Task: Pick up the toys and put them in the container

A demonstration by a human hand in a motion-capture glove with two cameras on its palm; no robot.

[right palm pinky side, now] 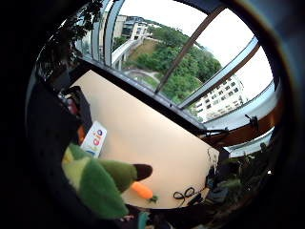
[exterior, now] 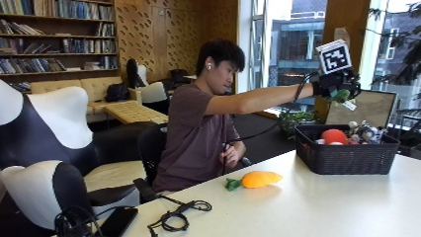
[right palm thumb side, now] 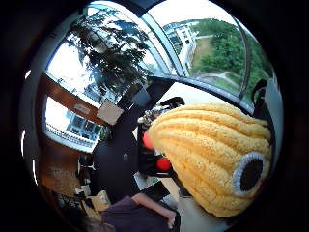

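Above the basket (exterior: 345,158), hand (exterior: 334,85) curled round a plush (exterior: 342,95); if released off-centre, may strike the rim and fall outside.

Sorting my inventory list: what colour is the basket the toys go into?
Black, a woven-look basket on the table, clearest in the outside view.

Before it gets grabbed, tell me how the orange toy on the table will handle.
The orange toy looks plush, so probably light and squashy under the fingers. Its rounded body lies flat on the table, so it seems unlikely to roll. The green leafy end may flop when lifted.
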